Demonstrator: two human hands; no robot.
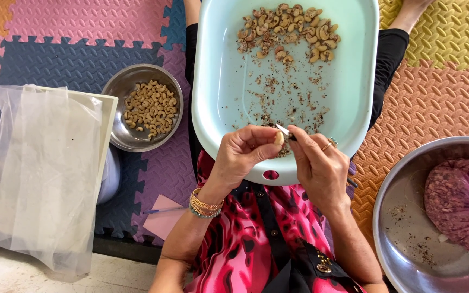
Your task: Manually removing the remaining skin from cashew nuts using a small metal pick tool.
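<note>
My left hand (242, 154) has its grip closed on one pale nut (279, 138), pinched between thumb and fingertips just over the near rim of the tub (218, 92). My right hand (318, 165) is closed around a small knife (285, 130), whose blade tip touches the nut; its dark handle end sticks out behind my palm. Both hands meet above the tub's near edge, which rests on my lap. At the tub's far end lies a heap of nuts (289, 32), with flecks of skin scattered across the bottom between heap and hands. To my left on the foam floor mat (55, 59) stands a steel bowl (123, 138) with peeled nuts (150, 108) in it, beside a clear plastic bag (44, 173) draped over a box. To my right is a larger steel basin (403, 217) holding a pink bag (460, 203) of reddish stuff.
</note>
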